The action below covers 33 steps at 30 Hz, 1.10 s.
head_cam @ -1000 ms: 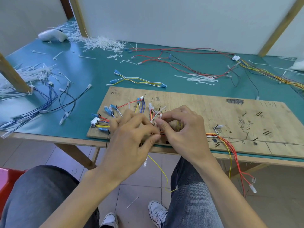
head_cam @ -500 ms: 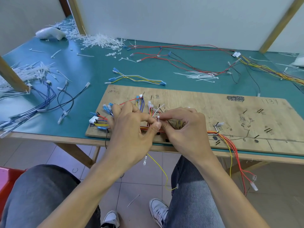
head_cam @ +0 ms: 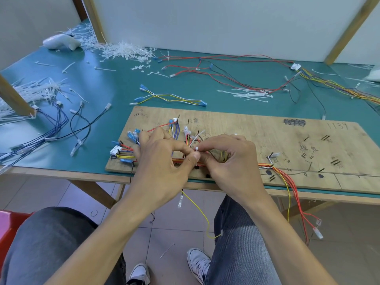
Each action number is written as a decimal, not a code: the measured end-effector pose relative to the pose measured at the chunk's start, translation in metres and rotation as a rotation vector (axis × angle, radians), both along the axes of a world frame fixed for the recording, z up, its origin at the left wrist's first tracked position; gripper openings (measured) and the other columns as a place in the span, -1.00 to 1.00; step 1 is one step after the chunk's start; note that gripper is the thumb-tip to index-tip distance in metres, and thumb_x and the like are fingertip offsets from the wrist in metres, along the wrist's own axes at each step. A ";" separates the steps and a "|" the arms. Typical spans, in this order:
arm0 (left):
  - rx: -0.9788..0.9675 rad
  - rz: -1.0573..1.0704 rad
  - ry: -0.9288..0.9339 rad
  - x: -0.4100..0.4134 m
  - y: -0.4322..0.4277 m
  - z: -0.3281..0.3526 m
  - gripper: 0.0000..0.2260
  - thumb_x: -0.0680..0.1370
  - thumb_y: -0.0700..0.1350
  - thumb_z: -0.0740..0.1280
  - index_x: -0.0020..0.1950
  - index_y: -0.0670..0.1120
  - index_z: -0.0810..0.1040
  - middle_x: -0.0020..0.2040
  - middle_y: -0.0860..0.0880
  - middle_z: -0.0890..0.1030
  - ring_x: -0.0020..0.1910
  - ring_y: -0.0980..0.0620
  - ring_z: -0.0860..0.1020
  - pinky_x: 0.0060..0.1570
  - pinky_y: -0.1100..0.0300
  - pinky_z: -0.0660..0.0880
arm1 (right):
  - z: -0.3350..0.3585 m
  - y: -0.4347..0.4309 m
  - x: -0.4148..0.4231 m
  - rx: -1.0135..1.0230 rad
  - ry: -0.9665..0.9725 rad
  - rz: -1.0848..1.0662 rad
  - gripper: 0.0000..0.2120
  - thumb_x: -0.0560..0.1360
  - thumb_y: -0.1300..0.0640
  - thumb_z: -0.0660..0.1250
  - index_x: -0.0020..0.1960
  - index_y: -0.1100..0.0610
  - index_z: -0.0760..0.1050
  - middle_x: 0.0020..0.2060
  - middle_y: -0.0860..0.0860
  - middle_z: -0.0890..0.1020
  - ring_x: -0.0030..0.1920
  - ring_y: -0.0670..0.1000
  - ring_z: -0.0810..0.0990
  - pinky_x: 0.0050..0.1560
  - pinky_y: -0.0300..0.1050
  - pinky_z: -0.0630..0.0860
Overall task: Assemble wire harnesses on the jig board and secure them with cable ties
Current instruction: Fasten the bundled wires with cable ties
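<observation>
Left hand (head_cam: 162, 163) and right hand (head_cam: 231, 161) fingers pinch a cable tie (head_cam: 196, 149), hiding much of the wire bundle (head_cam: 265, 166).

Plywood jig board (head_cam: 246, 128) lies flat beneath both hands. Multicoloured wire harness (head_cam: 266, 166) runs across it under the left hand (head_cam: 162, 161) and right hand (head_cam: 228, 159), with ends trailing off the board's near edge. White cable tie (head_cam: 196, 149) is pinched between their fingertips.

Left hand (head_cam: 162, 161) and right hand (head_cam: 231, 161) pinch a cable tie (head_cam: 196, 149) over wires (head_cam: 179, 160); jig board (head_cam: 257, 130) beneath.
</observation>
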<state>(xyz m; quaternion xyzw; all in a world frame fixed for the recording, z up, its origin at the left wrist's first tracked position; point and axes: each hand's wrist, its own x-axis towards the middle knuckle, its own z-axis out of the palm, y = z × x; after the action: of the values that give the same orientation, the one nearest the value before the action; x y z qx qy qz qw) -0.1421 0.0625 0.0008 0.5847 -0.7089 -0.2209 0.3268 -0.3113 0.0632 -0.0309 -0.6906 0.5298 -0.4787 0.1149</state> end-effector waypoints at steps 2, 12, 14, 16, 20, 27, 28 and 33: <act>0.006 0.000 0.015 0.000 0.000 -0.001 -0.85 0.51 0.14 0.48 -0.23 0.31 0.58 -0.05 0.05 0.43 0.14 -0.04 0.30 0.16 0.04 0.23 | -0.001 0.000 0.000 -0.015 0.020 0.005 -0.87 0.39 0.19 0.57 -0.10 0.00 0.76 -0.15 -0.17 0.76 -0.06 -0.13 0.72 0.11 0.17 0.54; 0.040 0.026 0.069 0.002 -0.001 -0.004 -0.91 0.53 0.16 0.44 -0.17 0.27 0.64 -0.04 0.11 0.41 0.19 0.00 0.28 0.30 -0.09 0.31 | -0.002 -0.001 -0.001 -0.010 0.040 0.044 -0.87 0.42 0.21 0.54 -0.11 0.00 0.78 -0.18 -0.17 0.75 -0.03 -0.08 0.71 0.02 0.17 0.58; 0.042 0.047 0.064 0.002 -0.001 -0.004 -0.91 0.53 0.17 0.45 -0.16 0.26 0.64 -0.03 0.12 0.41 0.20 0.00 0.28 0.29 -0.08 0.31 | -0.001 0.001 0.000 -0.004 0.046 0.051 -0.89 0.45 0.15 0.50 -0.10 -0.03 0.78 -0.18 -0.19 0.75 -0.02 -0.09 0.70 0.04 0.18 0.57; 0.051 0.073 0.056 0.002 -0.003 -0.004 -0.87 0.53 0.19 0.44 -0.21 0.29 0.60 -0.03 0.12 0.41 0.20 -0.02 0.28 0.22 -0.03 0.29 | 0.001 0.003 0.000 0.006 0.067 0.061 -0.89 0.47 0.07 0.46 -0.08 -0.06 0.77 -0.18 -0.21 0.74 0.00 -0.10 0.69 0.07 0.18 0.54; 0.067 0.084 0.034 0.004 -0.007 -0.002 -0.83 0.53 0.19 0.45 -0.26 0.31 0.60 -0.05 0.15 0.40 0.19 -0.05 0.28 0.25 -0.09 0.32 | 0.003 0.006 0.002 0.026 0.143 0.056 -0.91 0.46 -0.04 0.50 -0.05 -0.13 0.74 -0.15 -0.25 0.72 0.07 -0.13 0.64 0.17 0.18 0.42; 0.123 0.030 0.018 0.009 -0.012 0.005 -0.85 0.50 0.22 0.45 -0.23 0.23 0.69 -0.09 0.12 0.45 0.23 -0.10 0.39 0.28 -0.17 0.39 | -0.003 0.003 0.000 0.022 0.151 0.049 -0.89 0.43 -0.01 0.59 -0.05 -0.14 0.72 -0.13 -0.28 0.70 0.08 -0.11 0.62 0.14 0.23 0.41; 0.111 0.029 0.015 0.009 -0.012 0.006 -0.84 0.50 0.22 0.44 -0.21 0.21 0.69 -0.13 0.12 0.43 0.19 -0.09 0.39 0.26 -0.16 0.39 | -0.003 0.002 0.000 0.021 0.139 0.048 -0.90 0.43 -0.01 0.59 -0.07 -0.14 0.72 -0.14 -0.27 0.70 0.07 -0.11 0.62 0.13 0.25 0.42; 0.033 -0.039 0.076 0.009 -0.016 0.005 -0.93 0.49 0.15 0.48 -0.18 0.24 0.69 -0.20 0.14 0.42 0.01 -0.07 0.43 0.17 -0.17 0.45 | -0.002 0.002 0.000 0.033 0.121 0.058 -0.97 0.47 -0.03 0.57 -0.09 -0.13 0.76 -0.18 -0.27 0.72 0.07 -0.10 0.63 0.12 0.26 0.44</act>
<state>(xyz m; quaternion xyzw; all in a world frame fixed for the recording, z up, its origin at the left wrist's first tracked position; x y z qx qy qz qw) -0.1329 0.0461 0.0062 0.5672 -0.7036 -0.2608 0.3393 -0.3114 0.0656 -0.0332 -0.7313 0.5234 -0.4239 0.1077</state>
